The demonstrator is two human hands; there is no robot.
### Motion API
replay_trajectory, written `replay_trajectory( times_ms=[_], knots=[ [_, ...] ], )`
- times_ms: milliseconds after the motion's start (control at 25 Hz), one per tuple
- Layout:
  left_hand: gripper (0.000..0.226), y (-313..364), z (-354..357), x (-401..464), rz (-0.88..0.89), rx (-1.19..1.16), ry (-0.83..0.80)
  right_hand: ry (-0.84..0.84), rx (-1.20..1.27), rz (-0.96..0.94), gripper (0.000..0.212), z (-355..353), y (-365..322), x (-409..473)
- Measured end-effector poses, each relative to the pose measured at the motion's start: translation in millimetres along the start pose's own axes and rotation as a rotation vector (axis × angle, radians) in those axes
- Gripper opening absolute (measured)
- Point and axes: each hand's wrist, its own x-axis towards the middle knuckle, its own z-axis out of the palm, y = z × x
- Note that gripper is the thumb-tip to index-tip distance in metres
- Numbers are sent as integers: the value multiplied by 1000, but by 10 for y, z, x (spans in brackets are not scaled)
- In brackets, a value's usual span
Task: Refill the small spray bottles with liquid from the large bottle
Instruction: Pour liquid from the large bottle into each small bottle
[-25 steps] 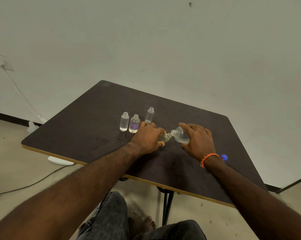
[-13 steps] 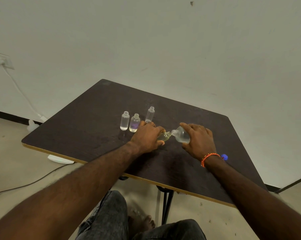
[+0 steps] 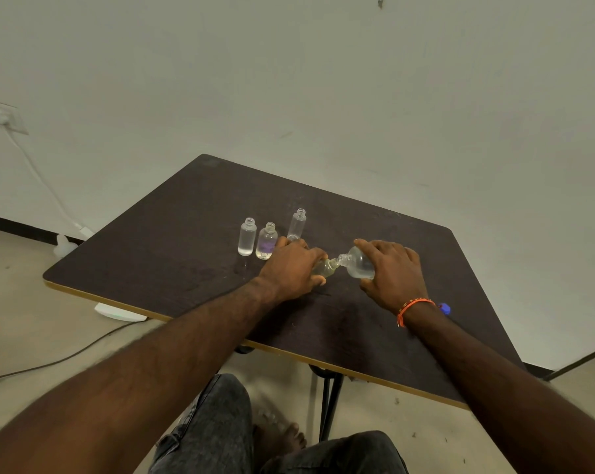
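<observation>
My left hand (image 3: 291, 266) grips a small clear bottle (image 3: 323, 268) holding yellowish liquid, tilted on the dark table (image 3: 172, 254). My right hand (image 3: 393, 271) holds the large clear bottle (image 3: 357, 263) tipped sideways, its open neck touching the small bottle's mouth. Three more small uncapped bottles stand upright behind my left hand: one clear (image 3: 247, 236), one with a purple tint (image 3: 267, 241), one taller and further back (image 3: 297, 224).
A blue cap (image 3: 444, 307) lies on the table by my right wrist. The table's front edge runs just below my forearms. A white cable and plug hang from a wall socket (image 3: 1, 116) at the left; a white object (image 3: 118, 311) sits on the floor under the table.
Both hands and the two touching bottles have stayed almost where they were; only the camera view has shifted slightly.
</observation>
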Motion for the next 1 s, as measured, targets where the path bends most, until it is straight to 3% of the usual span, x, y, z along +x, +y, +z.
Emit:
replay_trajectory(
  times_ms=[1000],
  knots=[
    [55, 6, 13, 3, -3, -10, 11, 14, -25, -5, 79, -54, 50, 9]
  ],
)
